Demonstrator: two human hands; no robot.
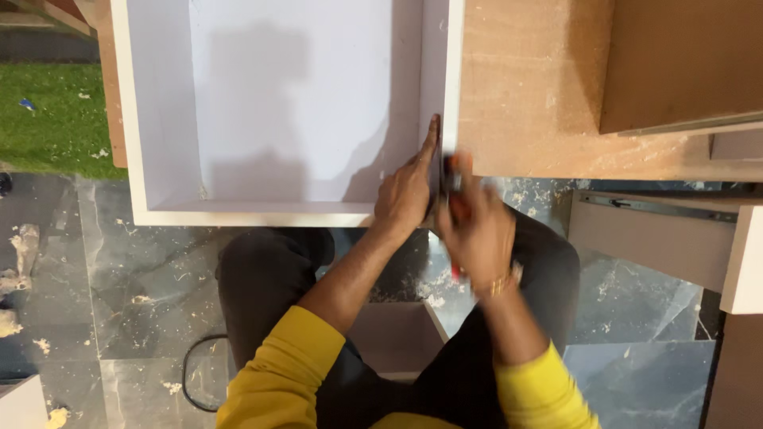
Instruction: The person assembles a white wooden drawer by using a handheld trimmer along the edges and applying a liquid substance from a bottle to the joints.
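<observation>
In the head view, a white box (278, 103) fills the upper left and the centre of the frame. It is an open box of flat white boards, with a plain white bottom and low walls; the near wall runs across the middle of the frame and the right wall goes up beside a brown board (532, 87). A soft shadow lies on the bottom of the box.

The left hand (405, 195) is at the lower right corner of the box. Its fingers (431, 135) are stretched out straight and lie flat against the inner side of the right wall, so this hand is open and only presses on the wall.

The right hand (477, 230) is just beside the left one, at the outer side of the same corner. It is blurred. Its fingers are closed around a small tool (455, 179) with a red and dark body; what kind of tool it is I cannot tell.

Both sleeves are yellow. Under the hands there is a grey marble floor (119, 262) with wood shavings, and green grass (56, 119) is at the left edge.
</observation>
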